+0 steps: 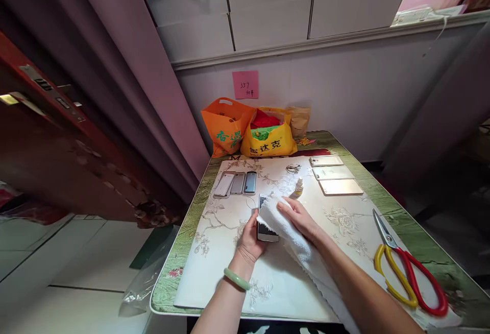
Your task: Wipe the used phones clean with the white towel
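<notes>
**Phone [268, 235] in left hand [252, 236], cloth [275, 215] over screen**

Left hand grips the phone's side. Right hand [300, 216] pinches the white cloth, covering part of the screen. Phone's mid-tabletop [174, 272], between two phone groups; can't tell if it's resting on the surface. Dropper bottle [299, 188] upright just beyond right hand. Scissors [398, 264] far right.
</notes>
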The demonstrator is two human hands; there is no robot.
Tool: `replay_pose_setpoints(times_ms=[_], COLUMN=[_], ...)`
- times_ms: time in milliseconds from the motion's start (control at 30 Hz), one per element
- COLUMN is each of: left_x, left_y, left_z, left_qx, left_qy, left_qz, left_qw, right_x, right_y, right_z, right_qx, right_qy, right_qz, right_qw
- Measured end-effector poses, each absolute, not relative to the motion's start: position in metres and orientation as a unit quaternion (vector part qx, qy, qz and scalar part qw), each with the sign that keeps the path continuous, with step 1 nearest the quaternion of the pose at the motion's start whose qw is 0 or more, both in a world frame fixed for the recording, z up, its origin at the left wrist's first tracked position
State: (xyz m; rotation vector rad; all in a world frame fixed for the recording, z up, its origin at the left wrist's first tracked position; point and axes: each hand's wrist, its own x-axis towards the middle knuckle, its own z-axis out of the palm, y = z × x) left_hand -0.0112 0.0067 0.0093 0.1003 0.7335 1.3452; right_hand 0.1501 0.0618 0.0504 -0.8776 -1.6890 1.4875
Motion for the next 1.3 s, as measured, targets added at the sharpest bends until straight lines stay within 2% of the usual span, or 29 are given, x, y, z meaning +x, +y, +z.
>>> replay_pose_setpoints(times_ms=[100, 267, 333, 533, 600, 700, 833, 933, 1033, 1200, 1300], left_x=[-0.01, -0.006, -0.007, -0.012, -0.012, -0.011, -0.012, -0.012, -0.013, -0.013, -0.013], left_y=[0.011, 0.013, 0.012, 0.009, 0.01, 0.013, 0.013, 0.012, 0.012, 0.013, 0.013], left_z=[0.005, 0.005, 0.007, 0.012, 0.012, 0.01, 0.009, 0.009, 0.006, 0.008, 0.01], left_qx=[0.027, 0.02, 0.01, 0.002, 0.002, 0.006, 0.045, 0.064, 0.043, 0.022, 0.04], left_qy=[0.333, 0.341, 0.353, 0.367, 0.36, 0.359, 0.362, 0.366, 0.363, 0.335, 0.322], left_qz=[0.62, 0.611, 0.615, 0.575, 0.582, 0.59, 0.538, 0.516, 0.543, 0.569, 0.584], left_qw=[0.71, 0.714, 0.706, 0.731, 0.729, 0.723, 0.76, 0.772, 0.756, 0.751, 0.744], right_x=[0.145, 0.147, 0.149, 0.147, 0.145, 0.145, 0.149, 0.152, 0.152, 0.149, 0.151], right_y=[0.057, 0.053, 0.053, 0.052, 0.052, 0.053, 0.061, 0.064, 0.06, 0.047, 0.046], right_z=[0.025, 0.009, 0.011, 0.014, 0.011, 0.007, 0.004, 0.004, 0.009, 0.018, 0.018], right_qx=[-0.388, -0.392, -0.348, -0.2, -0.224, -0.318, -0.464, -0.509, -0.444, -0.199, -0.161], right_qy=[-0.695, -0.686, -0.725, -0.873, -0.876, -0.828, -0.722, -0.683, -0.74, -0.857, -0.86], right_qz=[0.407, 0.342, 0.339, 0.28, 0.257, 0.244, 0.228, 0.218, 0.245, 0.365, 0.397], right_qw=[0.448, 0.508, 0.488, 0.346, 0.342, 0.393, 0.46, 0.477, 0.442, 0.304, 0.278])
